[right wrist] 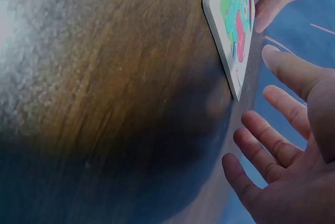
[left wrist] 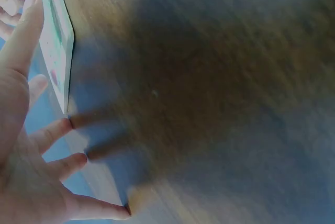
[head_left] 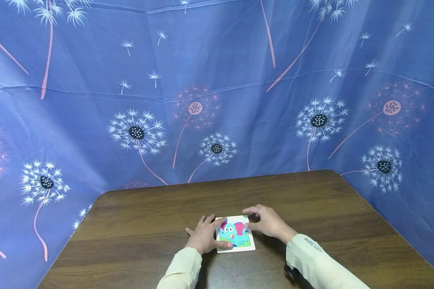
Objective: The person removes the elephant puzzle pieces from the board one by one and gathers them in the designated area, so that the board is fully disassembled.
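Observation:
A square picture board [head_left: 238,237] with a white border lies flat on the table, showing a cartoon blue elephant with pink ears on green ground; it looks like a children's jigsaw. My left hand [head_left: 203,236] is at its left side with fingers spread, the thumb and index finger reaching over the board. In the left wrist view, several fingertips meet the tabletop beside the board [left wrist: 62,35]. At the right side, my right hand [head_left: 270,222] has loosely bent, parted fingers. The right wrist view shows these fingers apart from the board's edge [right wrist: 222,41], holding nothing.
The brown wood-grain table [head_left: 148,224] has rounded far corners. Behind it and along its sides hangs a blue cloth [head_left: 246,120] printed with dandelions. A dark object, partly hidden, is under the right forearm's sleeve [head_left: 311,257].

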Motion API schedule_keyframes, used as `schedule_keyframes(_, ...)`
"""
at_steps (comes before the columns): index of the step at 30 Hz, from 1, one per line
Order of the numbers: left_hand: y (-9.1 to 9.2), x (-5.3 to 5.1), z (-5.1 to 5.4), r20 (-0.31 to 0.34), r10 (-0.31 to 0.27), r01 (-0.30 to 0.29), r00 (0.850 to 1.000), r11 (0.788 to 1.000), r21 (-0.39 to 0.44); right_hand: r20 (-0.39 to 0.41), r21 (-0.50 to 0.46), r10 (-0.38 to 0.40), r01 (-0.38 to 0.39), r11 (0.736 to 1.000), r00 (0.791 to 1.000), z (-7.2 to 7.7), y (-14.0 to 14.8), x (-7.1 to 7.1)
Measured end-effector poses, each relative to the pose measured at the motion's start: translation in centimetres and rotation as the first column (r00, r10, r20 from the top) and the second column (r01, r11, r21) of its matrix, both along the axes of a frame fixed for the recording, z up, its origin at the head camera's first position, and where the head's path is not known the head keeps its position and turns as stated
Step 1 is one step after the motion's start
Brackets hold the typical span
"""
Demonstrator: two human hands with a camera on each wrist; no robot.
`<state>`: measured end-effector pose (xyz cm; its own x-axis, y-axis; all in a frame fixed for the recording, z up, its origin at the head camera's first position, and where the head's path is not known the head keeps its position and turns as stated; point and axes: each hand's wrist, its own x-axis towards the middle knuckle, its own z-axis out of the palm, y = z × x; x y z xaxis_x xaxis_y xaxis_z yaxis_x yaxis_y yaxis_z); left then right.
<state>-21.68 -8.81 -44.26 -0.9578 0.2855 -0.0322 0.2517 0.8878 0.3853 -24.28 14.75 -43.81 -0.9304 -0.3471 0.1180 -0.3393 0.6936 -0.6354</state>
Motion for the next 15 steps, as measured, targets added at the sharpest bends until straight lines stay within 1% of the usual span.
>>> schedule_keyframes(3,0.0,0.1,0.1,0.000,-0.005,0.005,1.000,1.000,-0.022,-0.012,0.024,0.001,-0.001,1.000,1.000,0.0,-0.3,-0.1)
schedule_keyframes(6,0.1,0.0,-0.1,0.002,-0.011,0.011,1.000,0.999,-0.047,-0.022,0.043,0.011,-0.010,0.999,1.000,-0.1,-0.5,-0.1)
schedule_keyframes(8,0.1,-0.1,-0.3,-0.002,-0.014,0.013,1.000,0.998,-0.056,-0.014,0.050,0.004,-0.003,0.999,1.000,-0.2,-0.6,-0.1)
schedule_keyframes(12,-0.1,0.1,-0.5,-0.017,-0.013,0.012,1.000,0.998,-0.057,0.006,0.066,-0.014,0.014,0.998,1.000,-0.5,-1.0,-0.1)
schedule_keyframes(15,-0.3,0.2,-0.4,-0.019,-0.011,0.010,1.000,0.999,-0.053,0.009,0.068,-0.021,0.020,0.997,1.000,-0.6,-1.2,0.0)
